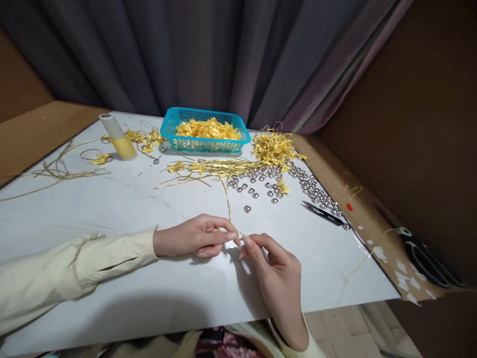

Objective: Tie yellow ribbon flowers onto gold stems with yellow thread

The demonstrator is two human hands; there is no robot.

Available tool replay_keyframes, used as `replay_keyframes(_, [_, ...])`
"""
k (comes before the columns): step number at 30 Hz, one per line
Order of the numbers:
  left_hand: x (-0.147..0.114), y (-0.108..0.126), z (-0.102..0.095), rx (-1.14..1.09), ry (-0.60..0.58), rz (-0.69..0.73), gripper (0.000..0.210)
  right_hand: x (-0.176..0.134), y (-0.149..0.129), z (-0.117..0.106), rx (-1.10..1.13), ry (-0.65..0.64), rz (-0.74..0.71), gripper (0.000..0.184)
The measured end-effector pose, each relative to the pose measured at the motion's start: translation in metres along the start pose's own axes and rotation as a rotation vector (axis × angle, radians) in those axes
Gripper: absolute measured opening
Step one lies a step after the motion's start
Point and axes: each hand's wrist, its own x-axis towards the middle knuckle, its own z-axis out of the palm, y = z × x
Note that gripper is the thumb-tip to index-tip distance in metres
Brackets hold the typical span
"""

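My left hand (208, 236) is closed in a pinch on a thin gold cord (228, 204), whose free length rises behind the fingers toward the pile of cords. Close beside it, my right hand (278, 268) pinches thumb to forefinger, and a short thin end shows between the two sets of fingertips. It looks like part of the same cord. Just beyond the hands lies a single silver heart-shaped bead (247, 209). More silver beads (261, 174) spread behind it, next to a bundle of gold cords (219, 168).
A blue basket (204, 145) holds yellow ribbon pieces. Finished-looking yellow bows on cords (274, 146) are heaped right of it. A spool of yellow thread (122, 144) leans at left. Black thread snips (324, 214) and larger scissors (428, 258) lie at right, near paper scraps (402, 281).
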Motion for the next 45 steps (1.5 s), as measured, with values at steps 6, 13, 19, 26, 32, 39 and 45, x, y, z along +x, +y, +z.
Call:
replay_keyframes(6, [-0.0004,0.0031,0.0017,-0.015,0.021,-0.032,0.026,-0.0005,-0.0017,-0.0002,0.013,-0.017,-0.03,0.024])
replay_keyframes(13, [-0.0018,0.0032,0.0005,-0.038,0.029,-0.069,0.027,-0.0005,-0.0027,-0.0006,0.018,-0.024,-0.013,0.025])
replay_keyframes(19, [-0.0022,0.004,0.0008,-0.042,0.034,-0.066,0.028,-0.0002,-0.0029,-0.0001,0.032,-0.016,-0.02,0.025])
replay_keyframes(26, [-0.0009,0.0039,-0.0002,-0.009,0.041,-0.051,0.029,-0.0016,-0.0018,0.0001,0.027,-0.013,-0.009,0.024])
replay_keyframes(32, [0.0005,0.0013,-0.0022,0.052,0.039,-0.015,0.031,-0.001,-0.0003,0.0001,0.018,-0.026,-0.007,0.025])
replay_keyframes(39, [0.0011,0.0022,-0.0026,0.08,-0.005,-0.014,0.029,-0.0018,0.0032,0.0007,0.059,-0.032,-0.026,0.019])
replay_keyframes(45, [0.0008,0.0035,-0.0029,0.067,0.0,-0.031,0.026,-0.0017,0.0032,-0.0002,0.038,-0.073,-0.062,0.022])
